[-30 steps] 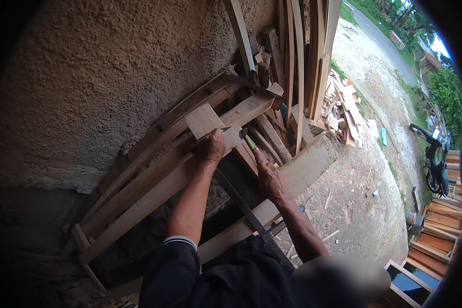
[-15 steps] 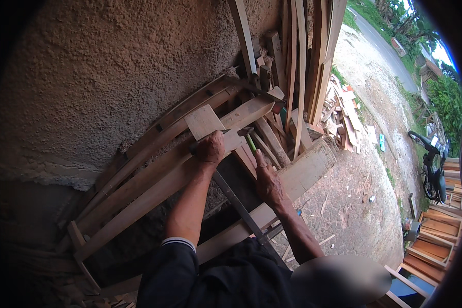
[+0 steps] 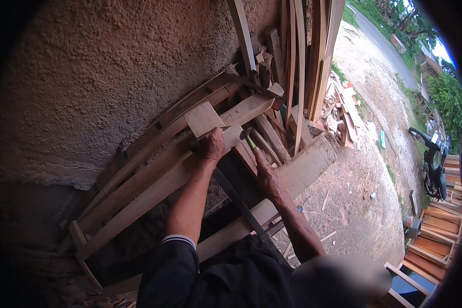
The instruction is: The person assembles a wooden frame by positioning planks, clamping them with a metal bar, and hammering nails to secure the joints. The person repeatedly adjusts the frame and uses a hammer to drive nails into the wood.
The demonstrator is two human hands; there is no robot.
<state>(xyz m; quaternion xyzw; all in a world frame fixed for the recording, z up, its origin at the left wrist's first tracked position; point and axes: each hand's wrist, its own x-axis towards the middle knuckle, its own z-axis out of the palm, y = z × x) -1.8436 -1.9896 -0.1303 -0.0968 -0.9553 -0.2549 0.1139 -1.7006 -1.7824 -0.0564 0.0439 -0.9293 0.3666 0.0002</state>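
Note:
My left hand (image 3: 209, 144) is closed in a fist over the top of a wooden beam (image 3: 167, 179), close to its far end. A dark, thin piece (image 3: 225, 128) sticks out beside the fist; its kind is hard to tell. A pale, squarish wooden board (image 3: 204, 119) lies just beyond my knuckles. My right hand (image 3: 268, 177) grips a hammer (image 3: 251, 142) by its green handle. The hammer's dark head is right at the end of the beam, touching it or nearly so.
A rough plastered wall (image 3: 123, 77) rises at left. Tall planks (image 3: 318, 61) lean at the back, and wood scraps (image 3: 344, 110) are heaped beyond them. A dark bar (image 3: 236, 197) crosses below my hands. Right, a motorcycle (image 3: 432, 167) stands near stacked wooden frames (image 3: 436, 241).
My right hand and the hammer have shifted very slightly, with less of the green handle showing now. My left hand stays almost in place on the beam.

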